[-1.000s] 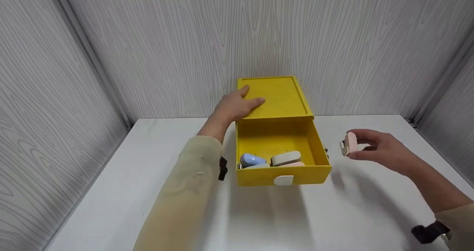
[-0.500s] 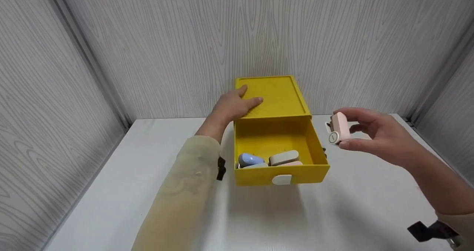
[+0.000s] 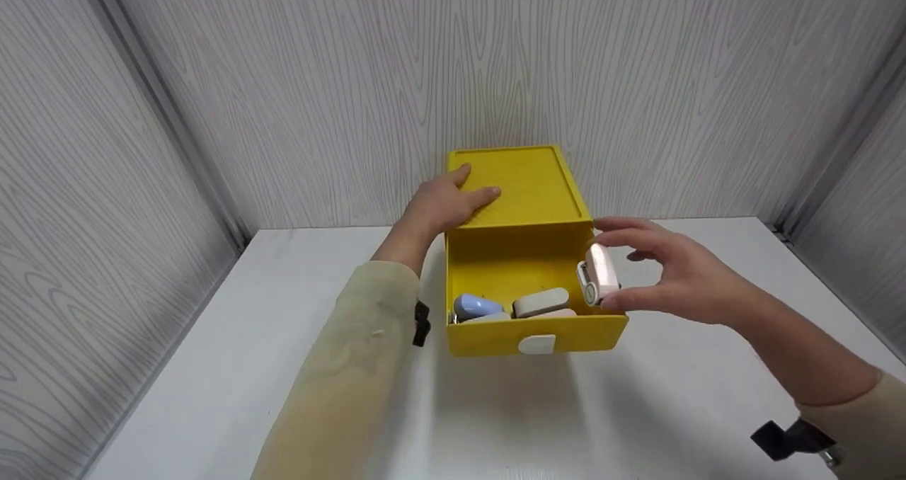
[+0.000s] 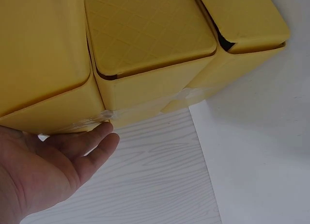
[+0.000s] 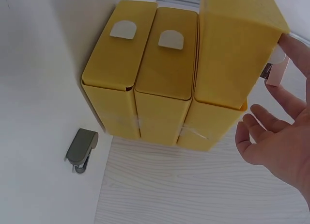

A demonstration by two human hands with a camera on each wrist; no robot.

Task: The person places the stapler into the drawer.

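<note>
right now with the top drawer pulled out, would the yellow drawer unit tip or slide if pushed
The yellow drawer unit is probably light plastic, so it may slide on the smooth white table. The left hand resting on top likely steadies it.

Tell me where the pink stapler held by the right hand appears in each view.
Head: the pink stapler is right of centre, pinched by the right hand over the open drawer's right side.
Left wrist: not in view.
Right wrist: only its end shows at the right edge, behind the pulled-out drawer.
Shared landmark: the yellow drawer box.
</note>
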